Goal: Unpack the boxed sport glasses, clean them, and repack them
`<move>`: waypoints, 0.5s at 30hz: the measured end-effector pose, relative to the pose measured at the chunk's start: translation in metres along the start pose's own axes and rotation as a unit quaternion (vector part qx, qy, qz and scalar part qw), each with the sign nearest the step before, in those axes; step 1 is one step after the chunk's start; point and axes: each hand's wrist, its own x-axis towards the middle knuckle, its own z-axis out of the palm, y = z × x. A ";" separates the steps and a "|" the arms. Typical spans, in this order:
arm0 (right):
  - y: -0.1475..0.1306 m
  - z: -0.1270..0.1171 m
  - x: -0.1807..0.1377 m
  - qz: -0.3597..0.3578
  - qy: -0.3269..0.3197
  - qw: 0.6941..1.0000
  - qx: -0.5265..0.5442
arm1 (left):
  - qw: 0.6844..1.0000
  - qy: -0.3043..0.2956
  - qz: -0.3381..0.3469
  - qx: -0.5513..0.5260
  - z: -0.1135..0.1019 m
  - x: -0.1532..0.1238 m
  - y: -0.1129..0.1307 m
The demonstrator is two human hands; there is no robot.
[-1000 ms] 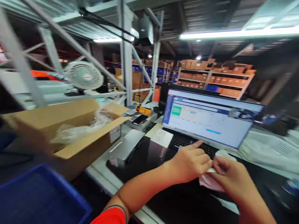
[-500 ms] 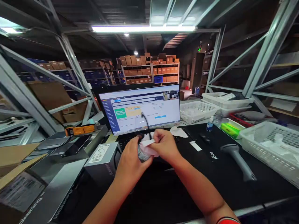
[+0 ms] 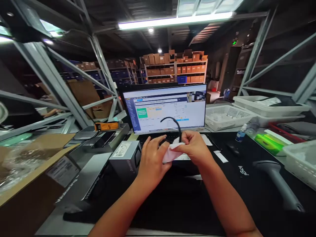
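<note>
In front of the monitor [image 3: 163,110], my two hands work close together over the dark mat. Between them is a crumpled white tissue [image 3: 168,156], seemingly a wipe or thin cloth. My left hand [image 3: 153,161] has its thumb below and forefinger above the tissue's left side; its other fingers stretch toward the keyboard. Closed in a pinch, my right hand [image 3: 197,148] grips the tissue's upper right part. A thin black curved band [image 3: 176,124] rises from between the hands; its lower end is hidden. A grey box [image 3: 125,158] with a white label stands left of my left hand.
A handheld scanner [image 3: 278,181], mouse [image 3: 233,149], paper strip [image 3: 221,156] and small blue-labelled bottle [image 3: 240,133] lie or stand on the right. White plastic baskets [image 3: 228,117] line the right side. An open carton [image 3: 37,177] with clear wrap and a long grey box [image 3: 84,177] are on the left.
The view has swung left, so the scene sits further right. My left hand's fingers have opened out more, and the black band now shows as a wider hook.
</note>
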 end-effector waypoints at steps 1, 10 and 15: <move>0.001 0.000 0.001 0.003 -0.003 1.000 0.004 | 1.000 -0.008 -0.002 0.005 -0.001 0.000 0.000; -0.001 -0.012 0.001 0.048 -0.014 0.998 0.044 | 0.996 -0.054 0.016 -0.065 -0.006 0.000 -0.008; -0.009 -0.027 0.005 0.070 0.032 0.983 0.166 | 0.991 -0.057 0.083 -0.092 -0.008 -0.001 -0.006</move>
